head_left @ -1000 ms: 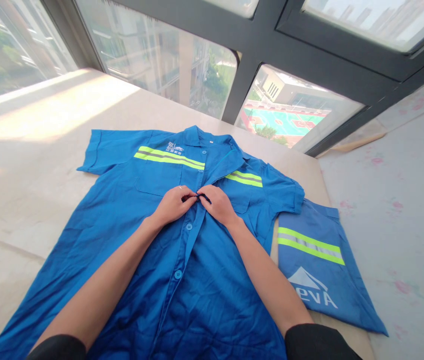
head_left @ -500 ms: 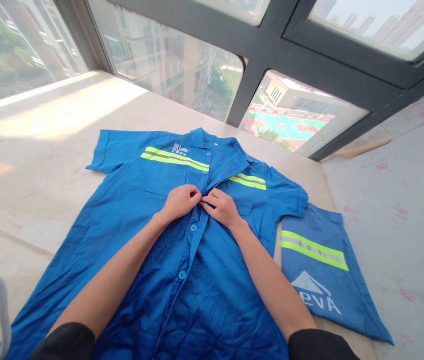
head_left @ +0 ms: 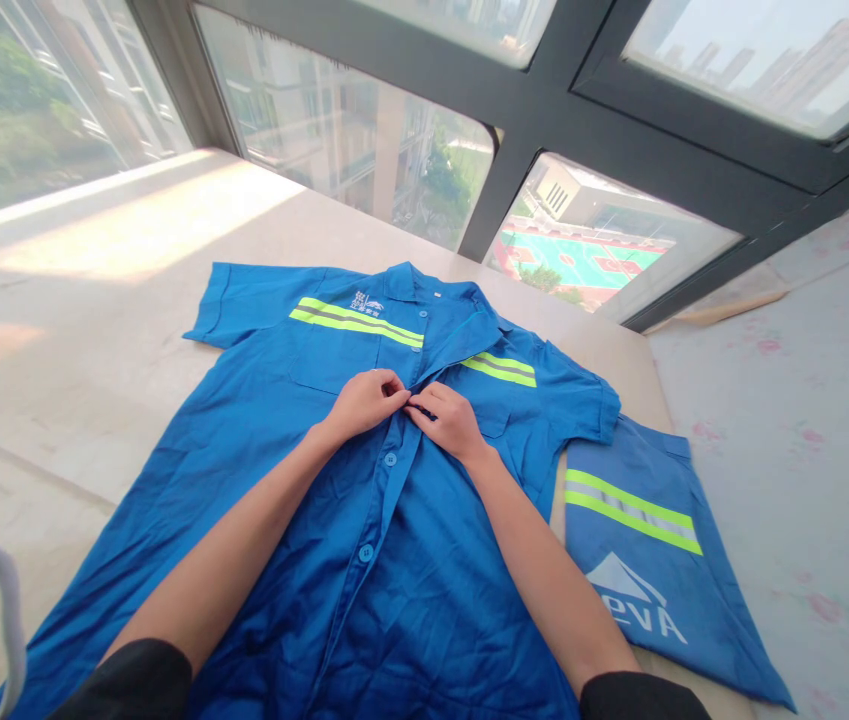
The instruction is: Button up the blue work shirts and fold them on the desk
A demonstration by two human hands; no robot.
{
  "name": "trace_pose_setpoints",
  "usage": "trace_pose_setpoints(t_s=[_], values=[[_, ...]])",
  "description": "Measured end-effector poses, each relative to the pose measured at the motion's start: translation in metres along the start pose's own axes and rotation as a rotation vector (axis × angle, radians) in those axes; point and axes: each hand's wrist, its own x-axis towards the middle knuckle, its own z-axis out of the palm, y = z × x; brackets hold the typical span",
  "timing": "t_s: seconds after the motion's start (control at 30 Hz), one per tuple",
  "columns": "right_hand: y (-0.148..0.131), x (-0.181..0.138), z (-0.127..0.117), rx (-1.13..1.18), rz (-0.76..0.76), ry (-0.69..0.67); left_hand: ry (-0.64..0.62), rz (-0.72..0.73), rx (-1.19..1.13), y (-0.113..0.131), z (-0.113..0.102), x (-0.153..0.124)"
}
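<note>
A blue short-sleeved work shirt (head_left: 244, 480) with yellow-and-grey reflective stripes lies front up on a pale ledge, its collar toward the window. My left hand (head_left: 370, 402) pinches the front placket at mid-chest. Right beside it, my right hand (head_left: 446, 418) has its fingers closed on the same front edge, and the fingertips of both hands nearly meet. Whatever button is between them is hidden by the fingers. Below the hands, one button (head_left: 391, 459) and a lower button (head_left: 365, 553) show on the placket. Above the hands the front opening spreads apart toward the collar.
A folded blue garment (head_left: 641, 570) with a reflective stripe and white lettering lies at the right, against a flowered wall (head_left: 791, 480). Dark window frames (head_left: 521, 130) border the pale ledge (head_left: 94, 400). A white curved tube (head_left: 8, 600) stands at the lower left.
The view has shifted slightly, so everything sits a little lower and to the right. Both hands stay at the same spot on the placket, with only small finger movements.
</note>
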Motion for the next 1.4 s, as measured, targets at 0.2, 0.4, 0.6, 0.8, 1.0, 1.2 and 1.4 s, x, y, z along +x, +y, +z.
trace_pose_setpoints(t_s=[0.2,0.4,0.6,0.8,1.0,1.2,1.4], values=[[-0.001,0.001,0.000,0.030,0.017,-0.006,0.001,0.024,-0.060,-0.010,-0.004,0.002],[0.002,0.001,0.003,0.025,0.013,-0.007,-0.085,0.026,-0.084,-0.010,-0.011,0.003],[-0.007,0.006,0.006,-0.078,0.131,0.035,-0.107,0.033,0.075,-0.005,-0.017,-0.001],[-0.012,0.009,0.008,-0.101,0.212,0.043,-0.224,0.092,0.163,-0.002,-0.024,-0.005],[-0.006,0.009,0.006,0.010,0.234,-0.022,-0.266,0.099,0.223,-0.002,-0.024,-0.005],[-0.007,0.009,0.004,0.016,0.244,-0.043,-0.101,0.065,0.170,-0.009,-0.012,-0.011],[-0.006,0.006,0.004,-0.017,0.188,-0.063,0.044,0.152,0.155,-0.016,-0.003,-0.022]])
